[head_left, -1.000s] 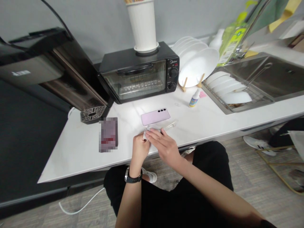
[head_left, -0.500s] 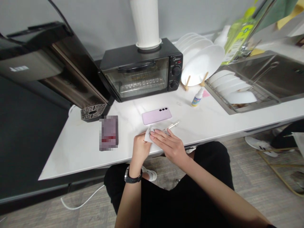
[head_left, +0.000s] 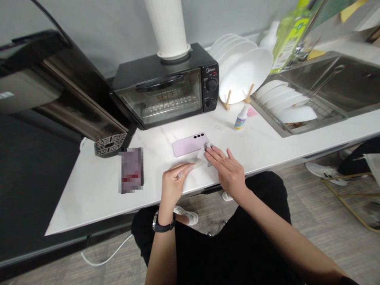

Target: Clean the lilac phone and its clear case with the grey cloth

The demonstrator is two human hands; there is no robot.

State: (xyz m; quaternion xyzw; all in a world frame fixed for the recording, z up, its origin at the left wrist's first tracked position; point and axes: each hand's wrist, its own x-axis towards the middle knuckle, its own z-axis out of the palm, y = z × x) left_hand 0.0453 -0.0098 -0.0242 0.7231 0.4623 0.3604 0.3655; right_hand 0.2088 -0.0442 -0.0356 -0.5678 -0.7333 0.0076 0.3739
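My left hand (head_left: 172, 184) pinches one end of a clear phone case (head_left: 192, 166), holding it tilted just above the counter near the front edge. At the case's other end, my right hand (head_left: 230, 171) presses a crumpled white wipe (head_left: 202, 154), its fingers closed together over it. Part of the case is hidden under the wipe and fingers. Just behind them a lilac phone (head_left: 187, 146) lies back up, with its camera lenses at the right end. A small white spray bottle (head_left: 240, 118) with a blue and yellow label stands further right.
A blurred-out dark box (head_left: 131, 170) lies on the white counter (head_left: 97, 198) at left, near a dark drink machine (head_left: 109, 144). Behind are a black toaster oven (head_left: 166, 95) and racked white plates (head_left: 245, 77). A steel sink (head_left: 350, 91) with dishes is on the right.
My right hand has moved right with the wipe, away from my left hand. The clear case, mostly covered before, now shows more between the hands. The view has shifted slightly.
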